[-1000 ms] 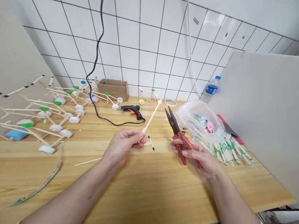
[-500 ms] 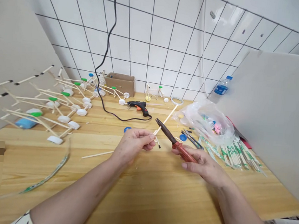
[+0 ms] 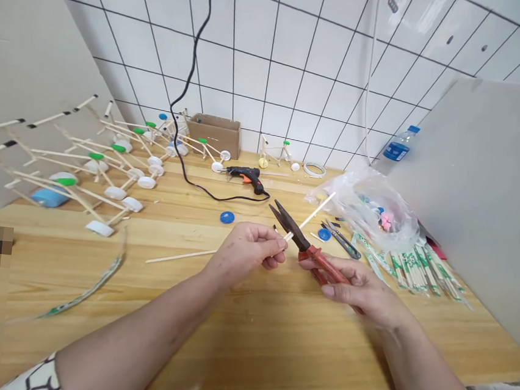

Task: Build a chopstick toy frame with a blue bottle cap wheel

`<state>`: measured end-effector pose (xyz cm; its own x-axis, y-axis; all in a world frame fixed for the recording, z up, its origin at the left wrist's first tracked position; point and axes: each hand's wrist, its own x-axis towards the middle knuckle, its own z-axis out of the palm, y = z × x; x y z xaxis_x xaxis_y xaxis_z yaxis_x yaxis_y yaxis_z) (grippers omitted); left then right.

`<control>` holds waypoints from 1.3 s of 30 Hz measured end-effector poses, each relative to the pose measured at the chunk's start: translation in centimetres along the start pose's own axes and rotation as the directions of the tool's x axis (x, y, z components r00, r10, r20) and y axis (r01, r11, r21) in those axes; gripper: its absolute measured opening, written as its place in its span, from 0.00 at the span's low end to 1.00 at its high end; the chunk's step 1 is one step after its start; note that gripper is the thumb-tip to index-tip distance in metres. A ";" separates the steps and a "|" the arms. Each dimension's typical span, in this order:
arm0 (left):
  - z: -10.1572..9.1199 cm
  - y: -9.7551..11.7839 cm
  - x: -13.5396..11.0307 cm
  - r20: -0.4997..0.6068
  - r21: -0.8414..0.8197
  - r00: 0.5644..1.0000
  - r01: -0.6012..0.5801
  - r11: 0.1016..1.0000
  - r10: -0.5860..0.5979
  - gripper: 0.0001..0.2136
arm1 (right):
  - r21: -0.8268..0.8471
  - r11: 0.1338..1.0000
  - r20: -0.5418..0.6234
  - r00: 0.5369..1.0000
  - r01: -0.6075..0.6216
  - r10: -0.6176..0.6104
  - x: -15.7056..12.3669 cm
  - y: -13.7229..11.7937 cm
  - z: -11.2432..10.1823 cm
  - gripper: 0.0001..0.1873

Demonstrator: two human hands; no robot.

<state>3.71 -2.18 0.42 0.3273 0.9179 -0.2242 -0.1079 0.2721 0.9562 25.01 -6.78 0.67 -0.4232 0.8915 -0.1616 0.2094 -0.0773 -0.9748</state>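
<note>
Fingers of the left hand (image 3: 249, 249) are pinching a pale stick (image 3: 318, 211), likely to keep it still, while the right hand (image 3: 370, 293) is gripping red pliers (image 3: 313, 253) across it, just past those fingertips. Farther beyond them, a glue gun (image 3: 249, 173) is lying.

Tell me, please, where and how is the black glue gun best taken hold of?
Probably grip the glue gun by its handle, coming from the near right: it lies on the table with its nozzle pointing left and the handle slanting to the near right.
</note>
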 end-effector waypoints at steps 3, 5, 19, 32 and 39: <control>0.1 0.2 -0.2 -0.005 0.006 1.000 0.003 1.000 -0.003 0.07 | 0.008 1.000 -0.004 1.000 -0.006 0.006 0.0 -0.1 0.0 0.21; 0.1 0.3 -0.2 -0.009 0.015 1.000 0.005 1.000 -0.005 0.07 | 0.000 1.000 -0.002 1.000 -0.007 0.007 -0.1 -0.1 0.1 0.22; 0.0 0.3 -0.1 -0.005 0.011 1.000 -0.001 1.000 0.001 0.05 | 0.048 0.999 -0.023 0.999 -0.024 0.025 0.0 0.0 0.3 0.21; 0.1 0.0 0.0 -0.015 0.005 0.999 -0.031 1.000 0.031 0.05 | 0.072 0.996 -0.031 0.998 -0.050 0.052 -0.1 0.2 0.2 0.21; 0.0 0.2 -0.1 -0.016 0.035 1.000 -0.024 0.999 0.024 0.05 | 0.023 0.999 -0.020 0.999 -0.028 0.028 -0.1 0.0 0.4 0.20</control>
<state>3.67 -2.22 0.68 0.3098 0.9287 -0.2039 -0.0822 0.2398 0.9673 24.73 -7.03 0.68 -0.3993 0.8977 -0.1862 0.2009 -0.1125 -0.9731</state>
